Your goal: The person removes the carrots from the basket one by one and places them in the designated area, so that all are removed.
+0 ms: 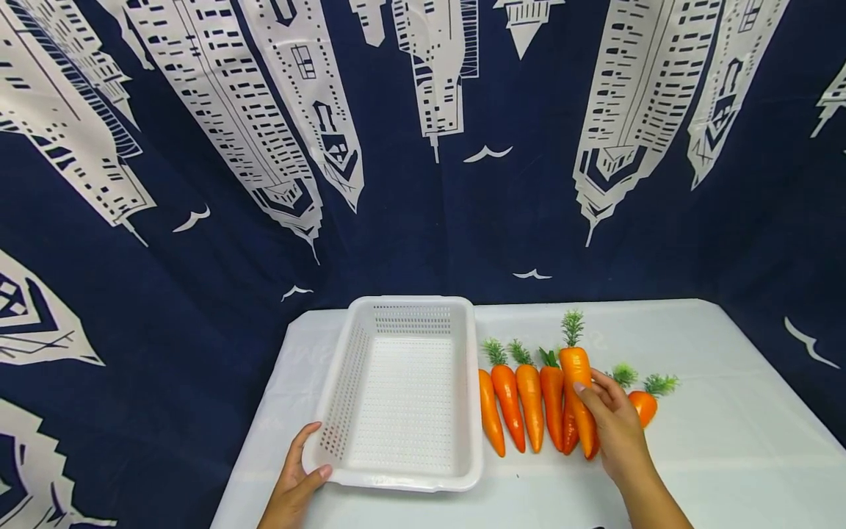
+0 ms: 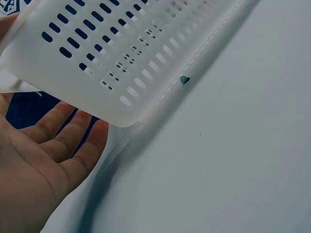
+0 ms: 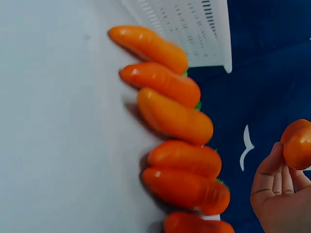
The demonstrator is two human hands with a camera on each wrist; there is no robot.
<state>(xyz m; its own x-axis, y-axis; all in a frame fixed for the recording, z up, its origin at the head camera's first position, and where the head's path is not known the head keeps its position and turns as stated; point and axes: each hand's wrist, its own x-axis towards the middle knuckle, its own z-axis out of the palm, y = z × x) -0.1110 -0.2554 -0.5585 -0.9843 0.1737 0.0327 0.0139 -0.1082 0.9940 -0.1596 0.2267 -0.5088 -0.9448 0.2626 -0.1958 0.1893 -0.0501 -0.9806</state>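
Note:
A white perforated plastic basket (image 1: 403,483) stands on the table, with nothing inside it. My left hand (image 1: 292,481) grips its near left corner, thumb on the rim and fingers along the outer side. In the left wrist view, the fingers (image 2: 87,145) lie against the basket wall (image 2: 114,109). With my right hand (image 1: 621,433) I hold an orange carrot (image 1: 575,364) with a green top, raised over the row. The right wrist view shows the held carrot (image 3: 297,145) pinched above the fingers. Several carrots (image 1: 530,404) lie side by side right of the basket.
Another carrot (image 1: 643,406) lies right of my right hand, partly hidden by it. A white cloth covers the table (image 1: 734,411). Behind it hangs a dark blue curtain (image 1: 429,235) printed with white buildings and birds.

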